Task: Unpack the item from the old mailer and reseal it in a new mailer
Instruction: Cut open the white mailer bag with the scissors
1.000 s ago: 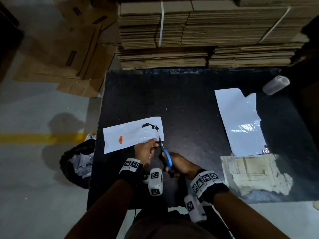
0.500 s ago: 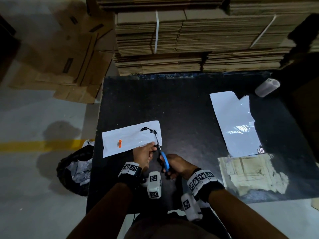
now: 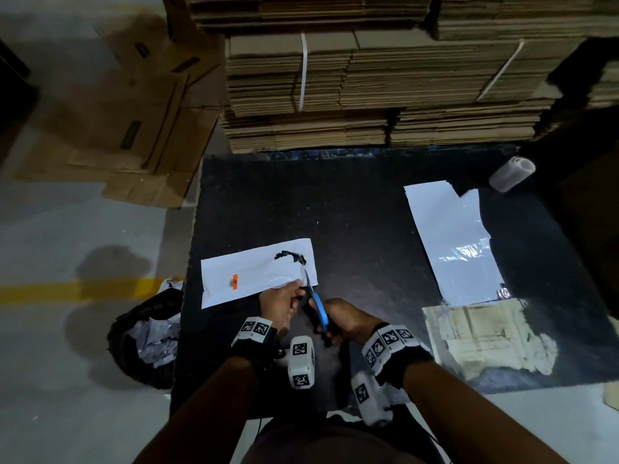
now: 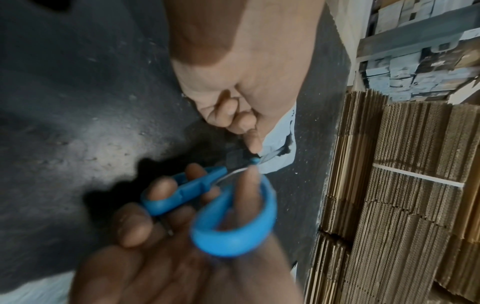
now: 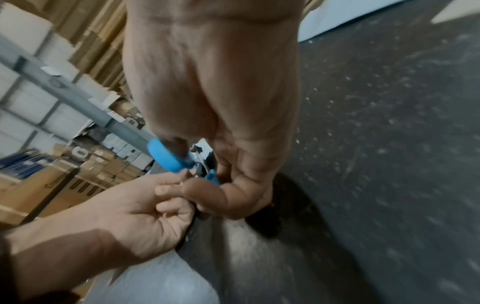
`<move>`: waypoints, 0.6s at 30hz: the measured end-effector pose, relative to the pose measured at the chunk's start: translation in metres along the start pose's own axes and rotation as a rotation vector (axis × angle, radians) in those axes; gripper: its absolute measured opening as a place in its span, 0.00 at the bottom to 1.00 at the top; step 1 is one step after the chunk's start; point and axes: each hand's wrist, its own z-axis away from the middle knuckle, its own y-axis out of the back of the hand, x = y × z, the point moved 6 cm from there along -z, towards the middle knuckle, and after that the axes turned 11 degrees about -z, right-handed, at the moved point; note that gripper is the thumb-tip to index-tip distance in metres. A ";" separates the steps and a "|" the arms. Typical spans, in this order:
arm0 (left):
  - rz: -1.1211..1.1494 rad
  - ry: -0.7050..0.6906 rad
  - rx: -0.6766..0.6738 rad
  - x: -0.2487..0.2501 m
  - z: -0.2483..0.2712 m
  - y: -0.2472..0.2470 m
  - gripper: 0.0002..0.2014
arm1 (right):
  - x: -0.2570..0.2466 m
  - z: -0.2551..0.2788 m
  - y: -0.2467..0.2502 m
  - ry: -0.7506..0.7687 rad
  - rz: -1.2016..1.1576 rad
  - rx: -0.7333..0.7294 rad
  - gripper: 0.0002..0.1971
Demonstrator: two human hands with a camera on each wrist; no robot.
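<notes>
From my remote seat, the old mailer, a flat white plastic envelope with a small orange label [image 3: 254,274], lay on the black desk [image 3: 351,212] near its front left corner, and the cut was already under way at its right end. My left hand [image 3: 279,304] pinched the near edge of that envelope, fingers [image 4: 249,131] curled down onto the plastic right beside the blades. My right hand [image 3: 345,318] was clenched through the loops of the blue-handled scissors [image 3: 318,306], whose blades pointed away from me into the envelope toward a ragged dark tear [image 3: 290,256]. The worst risk I judged was the closeness of the left fingertips to the blades: a quick snip could nick them. I could not see the item inside at all, so cutting deep rather than skimming the end could slice it. The thin plastic looked slack, and if the pinch slipped the film might fold between the blades and tear crookedly instead of cutting. The new mailer, a longer glossy white plastic envelope [image 3: 449,242], waited well apart on the desk's right side, beyond a patch of torn brown paper [image 3: 482,339], and was not in danger.
</notes>
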 end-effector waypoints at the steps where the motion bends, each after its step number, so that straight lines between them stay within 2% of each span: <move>1: 0.007 0.001 0.001 0.000 0.000 0.000 0.06 | -0.001 -0.001 0.000 -0.004 0.004 -0.003 0.18; 6: 0.001 -0.010 -0.016 -0.001 -0.003 0.000 0.05 | 0.000 -0.009 -0.001 0.039 0.010 0.019 0.16; 12: -0.008 -0.018 0.001 -0.004 -0.007 0.001 0.07 | -0.004 -0.009 -0.002 0.000 -0.035 0.022 0.19; 18: -0.012 -0.014 0.001 -0.004 -0.007 0.002 0.07 | -0.007 -0.012 -0.003 0.037 -0.026 0.000 0.16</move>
